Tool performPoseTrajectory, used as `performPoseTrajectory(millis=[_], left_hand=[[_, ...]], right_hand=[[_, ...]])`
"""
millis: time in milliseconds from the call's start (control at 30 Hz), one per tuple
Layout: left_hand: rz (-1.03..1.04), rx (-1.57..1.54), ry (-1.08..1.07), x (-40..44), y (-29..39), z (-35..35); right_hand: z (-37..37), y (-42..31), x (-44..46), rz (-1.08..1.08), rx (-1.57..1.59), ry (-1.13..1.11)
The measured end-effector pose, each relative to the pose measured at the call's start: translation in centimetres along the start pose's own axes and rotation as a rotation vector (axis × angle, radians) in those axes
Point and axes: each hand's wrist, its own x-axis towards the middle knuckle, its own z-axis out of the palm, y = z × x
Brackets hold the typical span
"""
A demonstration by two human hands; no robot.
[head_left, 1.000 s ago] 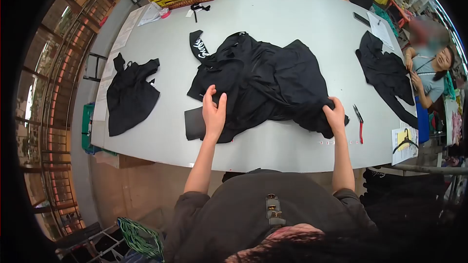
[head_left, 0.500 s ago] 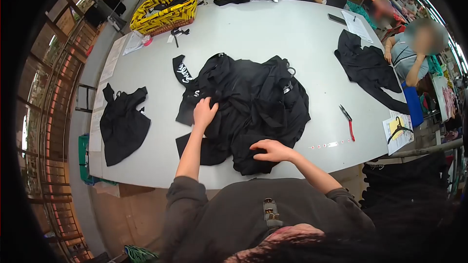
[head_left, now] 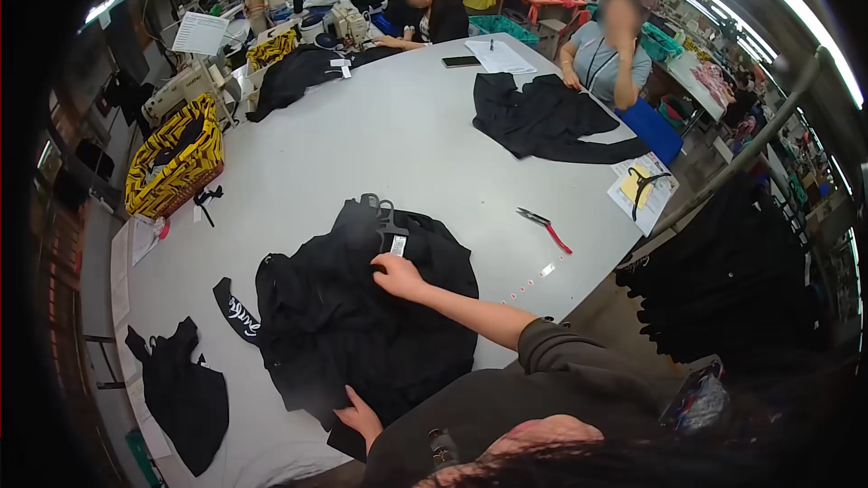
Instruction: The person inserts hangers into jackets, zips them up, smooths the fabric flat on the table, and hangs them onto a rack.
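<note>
A heap of black garments (head_left: 362,325) with clothes hangers in it lies in front of me on the table. My right hand (head_left: 402,277) rests at the heap's upper part, its fingers curled on the black cloth just below a white tag (head_left: 398,245) and a dark hanger (head_left: 387,217). At the near edge of the heap is my left hand (head_left: 360,417), thumb and fingers spread apart against the cloth. A black piece with white lettering (head_left: 237,312) sticks out at the left of the heap.
Another black garment (head_left: 185,398) lies at left, and one more (head_left: 547,117) at the far right before a seated co-worker (head_left: 610,54). Red-handled pliers (head_left: 550,230) lie right of the heap. A yellow-black basket (head_left: 176,163) stands at the far left. Papers hold a black hanger (head_left: 640,192).
The view has turned to the right. My right hand has moved from the near edge up to the hanger and tag; my left hand has come down to the near edge. The heap looks rearranged.
</note>
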Motion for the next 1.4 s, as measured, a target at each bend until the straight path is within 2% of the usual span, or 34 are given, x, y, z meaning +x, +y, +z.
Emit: performPoseTrajectory(millis=[100, 200, 233, 267, 300, 367, 400, 467, 533, 567, 633, 700, 767, 833, 900, 1067, 1167, 1267, 1367, 1400], left_hand=[[0.147, -0.088, -0.098, 0.6, 2.5, -1.9], [0.114, -0.267, -0.187, 0.6, 2.5, -2.2], [0.111, -0.34, -0.123, -0.1, 2.3, -1.9], [0.136, -0.287, -0.156, -0.2, 0.9, -1.8], [0.229, -0.166, -0.138, -0.4, 1.6, -2.2], [0.146, -0.05, -0.094, -1.3, 2.5, -2.9], [0.138, 0.038, -0.068, -1.8, 2.0, -3.0], [0.228, 0.053, -0.005, -2.4, 0.4, -3.0], [0.013, 0.028, -0.109, -2.2, 0.6, -4.5], [-0.048, -0.018, 0.012, -2.0, 0.8, -5.1], [-0.132, -0.117, 0.216, -0.9, 1.4, -5.8], [-0.097, -0.094, 0.391, 0.8, -0.4, -6.7], [-0.001, 0.112, 0.398, 2.9, -1.1, -9.3], [-0.041, 0.198, 0.407, 6.3, -2.9, -11.6], [0.006, 0.279, 0.44, 11.9, -5.2, -13.4], [0.016, 0.381, 0.35, 26.2, -7.7, -15.5], [-0.065, 0.436, 0.252, 36.6, -9.5, -16.7], [-0.125, 0.485, 0.243, 46.0, -12.2, -17.9], [-0.233, 0.654, 0.137, 50.9, -15.4, -18.7], [-0.185, 0.651, 0.146, 51.7, -16.7, -18.9]], right_hand=[[4.4, -7.5, -3.4, -0.47, 0.047, -0.17], [6.2, -10.9, -8.6, -0.763, 0.12, -0.713], [5.7, -11.5, -9.4, -0.839, 0.017, -0.989], [4.5, -11.4, -10.4, -0.865, 0.086, -1.083], [4.6, -10.3, -11.0, -0.828, 0.1, -1.044], [3.0, -8.8, -10.3, -0.871, 0.113, -0.706], [1.4, -8.8, -9.8, -0.85, 0.01, -0.49], [-0.9, -7.9, -8.2, -0.716, -0.213, -0.266], [-1.2, -4.8, -6.9, -0.568, -0.407, -0.252], [-0.9, -2.8, -6.6, -0.5, -0.497, -0.235], [0.5, 1.6, -6.5, -0.535, -0.67, -0.286], [1.2, 2.6, -6.5, -0.581, -0.717, -0.241], [1.6, 2.3, -6.4, -0.583, -0.714, -0.211], [2.1, 2.9, -6.4, -0.604, -0.697, -0.187], [2.5, 2.9, -6.4, -0.584, -0.717, -0.164], [2.9, 1.7, -6.3, -0.563, -0.761, -0.193], [4.4, 2.5, -6.3, -0.538, -0.84, -0.155], [6.1, 3.2, -6.6, -0.51, -0.918, -0.118], [8.4, 2.6, -6.5, -0.471, -0.984, -0.136], [9.2, 2.2, -6.5, -0.451, -1.003, -0.146]])
